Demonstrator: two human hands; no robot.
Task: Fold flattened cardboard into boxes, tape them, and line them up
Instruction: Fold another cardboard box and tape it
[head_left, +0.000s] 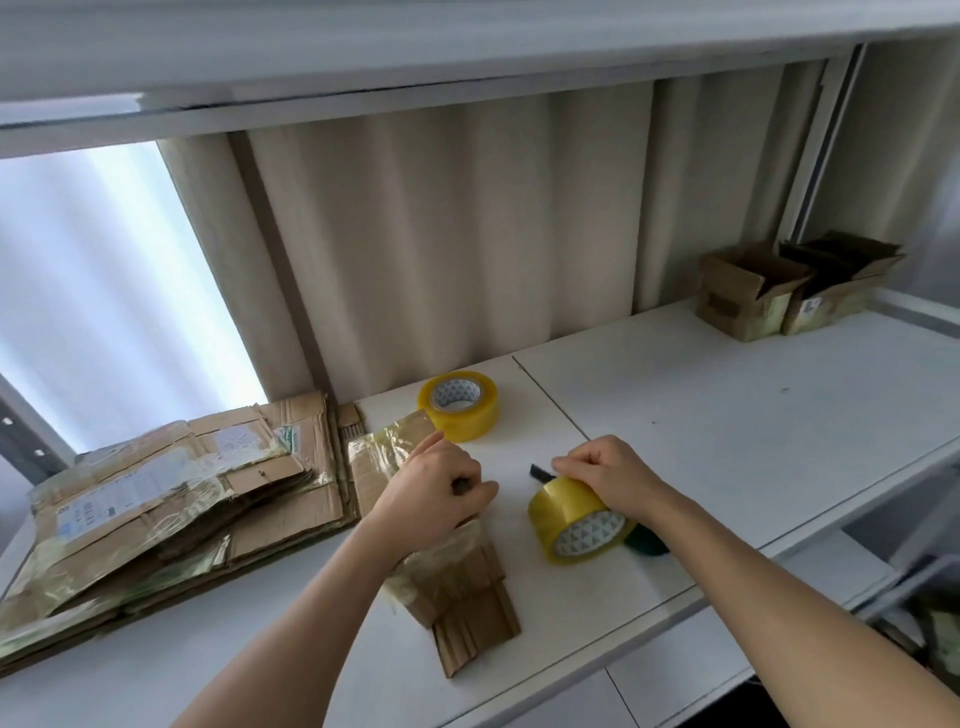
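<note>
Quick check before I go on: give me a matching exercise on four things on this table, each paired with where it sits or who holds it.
Things:
1. tape roll
2. spare tape roll
3. stack of flat cardboard
4. open boxes

Places:
A. far right, against the back wall
B. under the right hand
C. left side of the table
D. lying untouched, beyond the left hand

Pairs: 1-B, 2-D, 3-C, 4-A

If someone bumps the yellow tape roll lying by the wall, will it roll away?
Probably not. That tape roll lies flat on its side on the white table, hole facing up, so a push would likely just slide it. It looks thick and full, so perhaps heavy for its size. Stood on edge, it could roll.
</note>
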